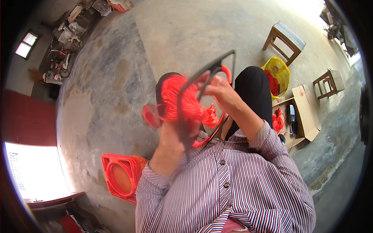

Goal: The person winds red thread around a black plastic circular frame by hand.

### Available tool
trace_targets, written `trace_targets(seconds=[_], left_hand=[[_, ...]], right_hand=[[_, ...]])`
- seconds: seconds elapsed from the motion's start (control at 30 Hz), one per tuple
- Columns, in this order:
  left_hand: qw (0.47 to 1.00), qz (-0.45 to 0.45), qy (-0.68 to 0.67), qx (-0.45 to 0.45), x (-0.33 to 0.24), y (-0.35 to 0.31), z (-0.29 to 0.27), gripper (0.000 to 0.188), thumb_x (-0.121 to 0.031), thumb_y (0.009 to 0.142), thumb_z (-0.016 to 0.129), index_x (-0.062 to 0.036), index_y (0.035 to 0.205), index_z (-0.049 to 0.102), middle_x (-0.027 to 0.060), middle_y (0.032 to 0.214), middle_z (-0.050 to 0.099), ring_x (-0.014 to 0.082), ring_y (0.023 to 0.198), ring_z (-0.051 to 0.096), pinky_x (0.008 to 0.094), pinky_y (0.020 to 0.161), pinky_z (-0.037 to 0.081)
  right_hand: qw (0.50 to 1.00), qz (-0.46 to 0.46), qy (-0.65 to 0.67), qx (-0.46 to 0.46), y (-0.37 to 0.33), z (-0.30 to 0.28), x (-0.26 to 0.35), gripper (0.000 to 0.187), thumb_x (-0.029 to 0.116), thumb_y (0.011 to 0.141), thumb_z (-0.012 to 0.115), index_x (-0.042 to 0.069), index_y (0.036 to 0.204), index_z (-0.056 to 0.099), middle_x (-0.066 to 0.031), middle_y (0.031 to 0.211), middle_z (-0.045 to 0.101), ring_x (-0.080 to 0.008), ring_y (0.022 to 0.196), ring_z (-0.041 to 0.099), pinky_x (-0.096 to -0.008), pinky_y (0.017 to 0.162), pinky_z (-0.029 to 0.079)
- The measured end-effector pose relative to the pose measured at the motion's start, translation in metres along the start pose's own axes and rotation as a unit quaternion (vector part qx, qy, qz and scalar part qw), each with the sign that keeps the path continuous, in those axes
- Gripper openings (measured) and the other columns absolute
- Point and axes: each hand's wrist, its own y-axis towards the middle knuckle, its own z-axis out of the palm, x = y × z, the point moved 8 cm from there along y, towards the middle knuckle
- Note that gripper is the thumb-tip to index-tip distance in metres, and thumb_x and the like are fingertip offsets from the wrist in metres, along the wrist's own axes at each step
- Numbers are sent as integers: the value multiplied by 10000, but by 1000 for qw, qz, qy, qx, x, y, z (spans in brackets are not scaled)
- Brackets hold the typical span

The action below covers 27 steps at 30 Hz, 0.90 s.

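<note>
Above my lap is a thick bundle of glossy red cord (pixel 180 99), held up by my left hand (pixel 175 134). The bundle covers most of that hand's fingers. My right hand (pixel 219 89) is closed on a thin black loop-like frame (pixel 184 83), smeared by motion, which crosses in front of the cord. Its exact kind I cannot make out. A red curved piece (pixel 226 73) runs beside the right hand, and another red stretch shows below the bundle.
On the floor at left lies a red plastic frame (pixel 116 182) with cord around it, and a red slipper (pixel 150 116). To the right are a yellow basket (pixel 285 72) with red stuff, an open cardboard box (pixel 307 116) holding red cord and a black device, and two stools (pixel 289 37).
</note>
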Motion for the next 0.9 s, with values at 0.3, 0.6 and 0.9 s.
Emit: trace_targets(seconds=[0.3,0.6,0.9], left_hand=[[992,59,112,9,-15,14,-16,302,-178,811,662,-22,1068,626,134,896,654,204,636,569,273,446,390],[990,86,109,24,-31,5,-15,365,-114,844,625,-22,1195,591,153,962,610,186,579,529,254,421,363],[982,95,135,95,-45,5,-25,230,-91,923,588,-54,1148,613,155,947,610,168,572,536,242,413,376]], right_hand=[[998,-22,58,-3,-49,34,2,473,-46,733,706,12,1164,523,-47,1028,626,-138,990,619,-290,854,505],[933,-159,323,6,-37,-19,63,331,224,914,529,17,1173,525,-123,994,639,-242,918,621,-381,840,501],[995,67,-46,-62,-52,-40,-58,85,103,920,611,69,923,533,4,763,561,-68,649,510,-222,590,438]])
